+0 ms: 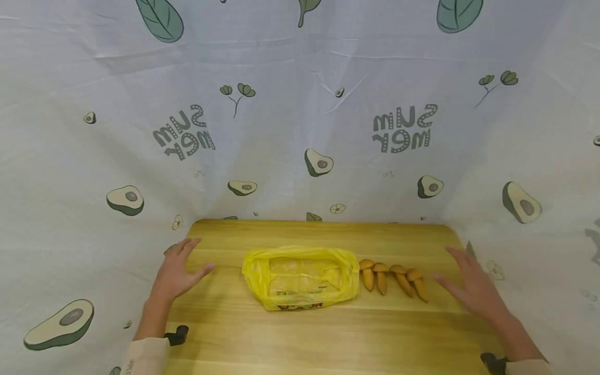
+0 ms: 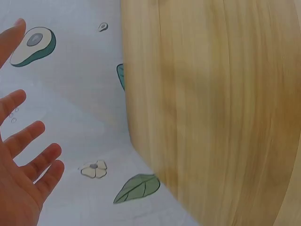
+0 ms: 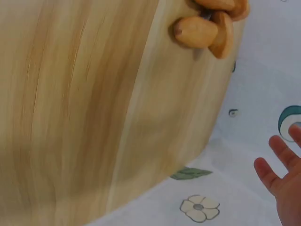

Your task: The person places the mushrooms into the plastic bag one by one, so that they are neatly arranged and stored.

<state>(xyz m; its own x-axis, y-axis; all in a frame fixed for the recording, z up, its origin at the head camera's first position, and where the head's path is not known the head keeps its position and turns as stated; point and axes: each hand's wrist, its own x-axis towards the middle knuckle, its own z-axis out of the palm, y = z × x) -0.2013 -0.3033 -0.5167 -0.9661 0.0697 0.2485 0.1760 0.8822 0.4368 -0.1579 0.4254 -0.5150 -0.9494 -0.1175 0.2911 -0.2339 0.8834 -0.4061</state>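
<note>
A yellow plastic bag (image 1: 300,299) lies on the wooden table, its mouth spread wide. Right beside it, several brown-capped mushrooms (image 1: 404,281) lie in a row, stems pointing toward the near side. Two of the mushrooms (image 3: 196,32) show at the top of the right wrist view. My left hand (image 1: 175,273) hovers by the table's left edge, fingers spread, holding nothing. Over on the right side, my right hand (image 1: 475,286) is held with its fingers apart and nothing in it, nearest to the mushrooms.
The wooden table (image 1: 300,338) has rounded far corners. A white cloth (image 1: 281,130) printed with avocados, leaves and mirrored lettering hangs behind it and along both sides. A dark strap piece (image 1: 177,335) sits at the left wrist, another (image 1: 493,363) at the right.
</note>
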